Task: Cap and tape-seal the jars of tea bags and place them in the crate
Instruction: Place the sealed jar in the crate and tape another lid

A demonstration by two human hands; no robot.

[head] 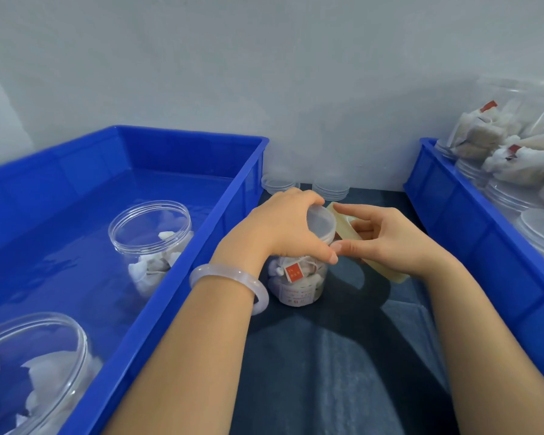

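The left hand (283,221) curls its fingers (308,197) round the jar (299,284) lid (321,221), seemingly steadying it, while the right hand (390,240) grips the tape roll (343,226) against the rim for sealing.

We can read nothing for certain. On the jar (299,287) in the middle, a small red tag (293,272) shows through the clear wall and carries a few pale marks, too small for us to make out. Below it a white label (296,295) bears faint lines of print, blurred beyond reading. Over in the right crate (453,215), two more red tags (488,106) show among the packed tea bags (481,133), and we find no legible characters on them.
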